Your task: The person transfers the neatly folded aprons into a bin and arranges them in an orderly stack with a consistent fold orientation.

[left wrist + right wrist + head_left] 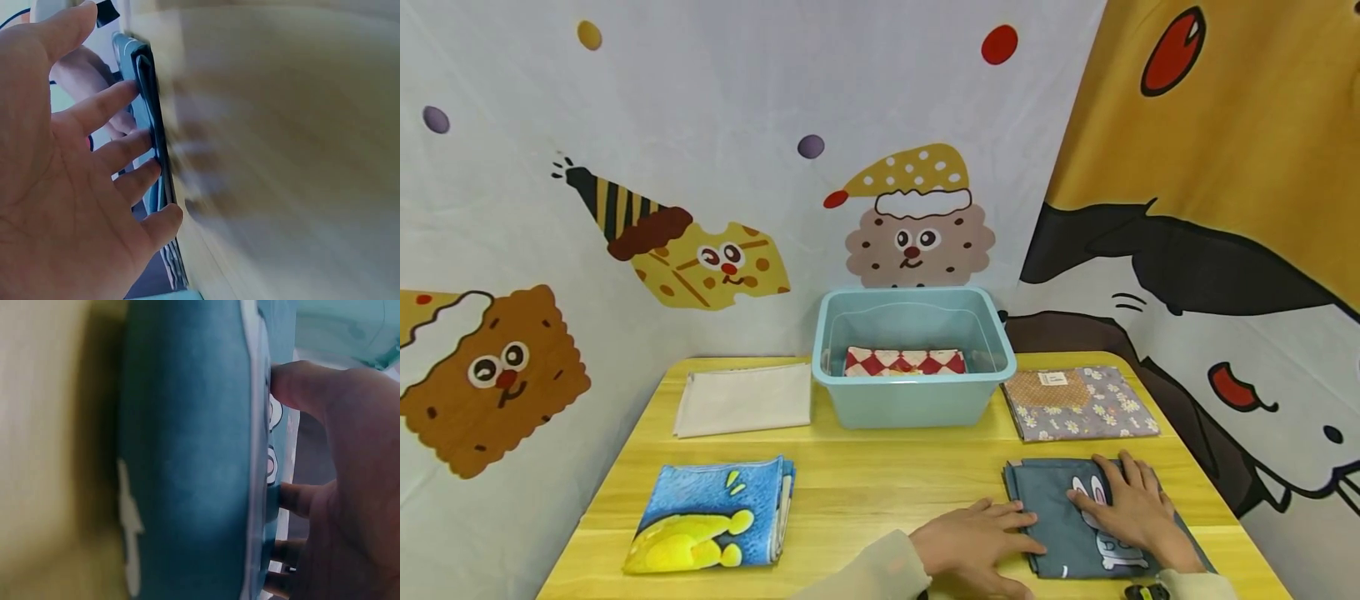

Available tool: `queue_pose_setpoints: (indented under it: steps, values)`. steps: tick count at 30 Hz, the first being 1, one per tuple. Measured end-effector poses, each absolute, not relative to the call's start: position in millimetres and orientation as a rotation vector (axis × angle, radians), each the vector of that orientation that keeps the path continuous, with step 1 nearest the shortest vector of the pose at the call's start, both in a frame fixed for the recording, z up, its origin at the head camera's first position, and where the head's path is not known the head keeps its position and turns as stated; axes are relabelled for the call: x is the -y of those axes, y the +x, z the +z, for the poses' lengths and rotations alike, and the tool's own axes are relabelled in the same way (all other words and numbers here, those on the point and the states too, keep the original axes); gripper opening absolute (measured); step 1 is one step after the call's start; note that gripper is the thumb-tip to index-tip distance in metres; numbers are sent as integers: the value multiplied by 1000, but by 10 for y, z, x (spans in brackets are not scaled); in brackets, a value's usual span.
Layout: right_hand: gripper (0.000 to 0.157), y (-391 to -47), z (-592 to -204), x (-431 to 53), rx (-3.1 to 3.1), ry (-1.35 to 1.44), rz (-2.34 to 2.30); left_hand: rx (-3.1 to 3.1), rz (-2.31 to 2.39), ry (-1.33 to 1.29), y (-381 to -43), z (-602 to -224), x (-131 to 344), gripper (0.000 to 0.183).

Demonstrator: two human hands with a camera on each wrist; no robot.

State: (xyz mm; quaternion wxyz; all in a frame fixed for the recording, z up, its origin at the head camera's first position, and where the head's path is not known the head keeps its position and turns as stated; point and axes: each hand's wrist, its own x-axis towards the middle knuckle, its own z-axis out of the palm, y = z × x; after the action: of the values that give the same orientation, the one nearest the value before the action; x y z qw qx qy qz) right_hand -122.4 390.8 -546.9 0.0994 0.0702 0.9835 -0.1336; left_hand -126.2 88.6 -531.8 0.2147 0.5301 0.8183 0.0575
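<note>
A folded dark grey-blue cloth [1052,533] with a white rabbit print lies at the front right of the table. My right hand [1123,504] rests on top of it with fingers spread; in the right wrist view, the fingertips press on the cloth's upper face [187,456]. At the cloth's left edge is my left hand [973,542], palm down, its straight fingers reaching the edge. The left wrist view shows those fingers [131,150] spread along the stacked folds [156,125] of the cloth.
A light blue bin [917,404] stands at the back middle, holding a red-and-white diamond-patterned cloth [906,362]. Left of it lies a folded off-white cloth [745,400]; right, a floral purple-grey cloth [1108,404]. A blue-and-yellow folded cloth [711,512] lies front left on the wooden table [880,475].
</note>
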Motion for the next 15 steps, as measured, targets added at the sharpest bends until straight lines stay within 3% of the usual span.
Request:
queue_pose_setpoints:
  steps: [15]
  values:
    - [104,-1211,-5518,-3568,-3004,188,-342,-2248,274,1485,-1353,-5350,-580,54]
